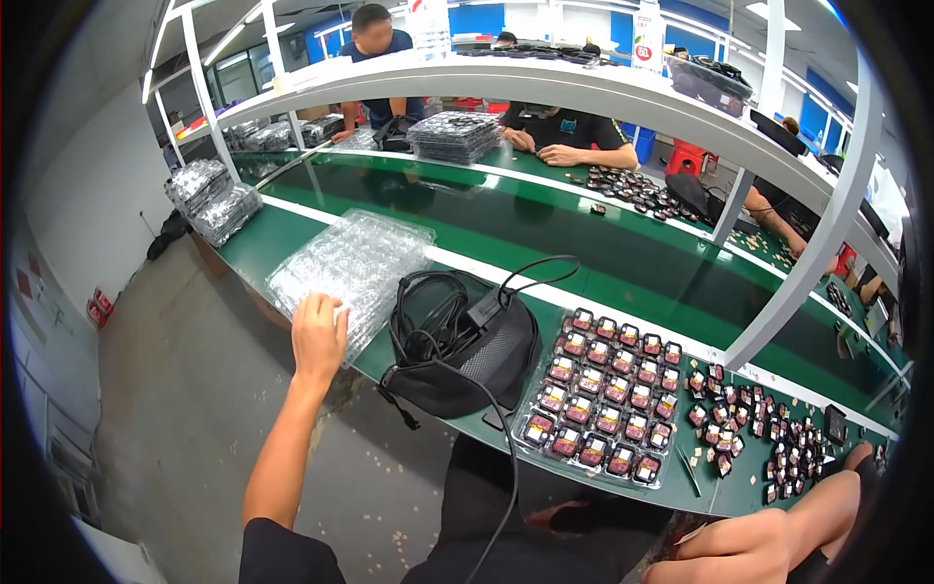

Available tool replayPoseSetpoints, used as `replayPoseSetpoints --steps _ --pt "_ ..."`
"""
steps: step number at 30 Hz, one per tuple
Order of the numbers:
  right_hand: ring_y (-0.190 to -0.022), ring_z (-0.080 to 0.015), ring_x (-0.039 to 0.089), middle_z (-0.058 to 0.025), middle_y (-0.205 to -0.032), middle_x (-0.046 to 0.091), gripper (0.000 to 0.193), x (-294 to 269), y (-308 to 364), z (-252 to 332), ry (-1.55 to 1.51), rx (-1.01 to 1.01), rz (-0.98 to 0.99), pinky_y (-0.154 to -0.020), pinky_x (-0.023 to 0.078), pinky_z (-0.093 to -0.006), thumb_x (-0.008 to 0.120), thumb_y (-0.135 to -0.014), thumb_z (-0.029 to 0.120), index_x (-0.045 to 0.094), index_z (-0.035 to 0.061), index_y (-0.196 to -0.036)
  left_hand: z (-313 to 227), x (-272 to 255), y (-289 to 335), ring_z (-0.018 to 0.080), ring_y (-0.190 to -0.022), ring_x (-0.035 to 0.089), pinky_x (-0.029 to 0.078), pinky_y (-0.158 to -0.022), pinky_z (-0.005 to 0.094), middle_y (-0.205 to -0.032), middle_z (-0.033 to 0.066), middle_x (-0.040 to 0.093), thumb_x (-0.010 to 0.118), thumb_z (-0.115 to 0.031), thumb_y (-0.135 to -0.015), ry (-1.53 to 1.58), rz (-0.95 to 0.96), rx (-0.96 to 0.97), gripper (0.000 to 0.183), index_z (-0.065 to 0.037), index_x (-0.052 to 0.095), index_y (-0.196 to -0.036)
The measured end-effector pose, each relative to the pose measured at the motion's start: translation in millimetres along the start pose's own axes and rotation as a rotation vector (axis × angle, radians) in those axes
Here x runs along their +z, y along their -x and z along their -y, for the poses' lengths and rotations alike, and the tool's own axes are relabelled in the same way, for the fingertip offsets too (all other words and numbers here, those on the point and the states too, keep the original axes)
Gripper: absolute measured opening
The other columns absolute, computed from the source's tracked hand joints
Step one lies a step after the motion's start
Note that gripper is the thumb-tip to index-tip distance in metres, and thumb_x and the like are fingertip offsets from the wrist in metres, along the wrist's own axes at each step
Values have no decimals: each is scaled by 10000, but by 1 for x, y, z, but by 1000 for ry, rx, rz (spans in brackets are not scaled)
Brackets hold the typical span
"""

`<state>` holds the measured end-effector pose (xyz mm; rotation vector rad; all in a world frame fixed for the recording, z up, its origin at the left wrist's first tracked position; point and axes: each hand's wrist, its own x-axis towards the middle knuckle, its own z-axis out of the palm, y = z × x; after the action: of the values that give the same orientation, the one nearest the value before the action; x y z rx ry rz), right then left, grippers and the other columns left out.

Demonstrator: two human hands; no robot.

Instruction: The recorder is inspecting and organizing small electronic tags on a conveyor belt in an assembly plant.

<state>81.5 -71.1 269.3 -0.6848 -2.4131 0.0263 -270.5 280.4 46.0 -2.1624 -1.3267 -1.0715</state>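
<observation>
My left hand [319,336] reaches to the near edge of a stack of clear plastic trays [360,258] at the left of the green bench. Its fingers are bent over the tray edge and closed on it; how many sheets they hold cannot be made out. My right hand is out of view. Right of the stack lies a black mesh bag [467,355] with a coiled black cable. Beyond the bag is a clear tray [530,456] filled with rows of small black-cased parts [615,389] that have pinkish faces and pale labels.
Loose black parts [793,457] and tweezers [690,472] lie at the right, beside a neighbour's bare limbs [769,540]. A white shelf frame [817,234] spans the bench. Wrapped tray stacks [209,200] stand far left. Co-workers sit opposite. A cable hangs off the front edge.
</observation>
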Motion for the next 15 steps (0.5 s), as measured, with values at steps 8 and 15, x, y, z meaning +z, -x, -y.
replayPoseSetpoints --steps 8,15 --pt "-647 -117 529 -62 -1054 660 541 15 -9 -27 -318 -227 67 -548 410 -240 611 -896 175 644 125 -1433 10 -19 -10 355 -1009 619 488 -875 457 -1038 157 628 629 -19 -955 -60 -325 173 73 -28 639 -1027" --pt "-859 -194 598 -119 -1281 588 710 4 26 -2 -186 60 -77 -684 500 -325 600 -902 194 420 164 -1588 -88 -68 2 302 -850 556 476 -722 467 -993 126 533 626 96 -898 176 -586 467 178 -42 605 -1007"
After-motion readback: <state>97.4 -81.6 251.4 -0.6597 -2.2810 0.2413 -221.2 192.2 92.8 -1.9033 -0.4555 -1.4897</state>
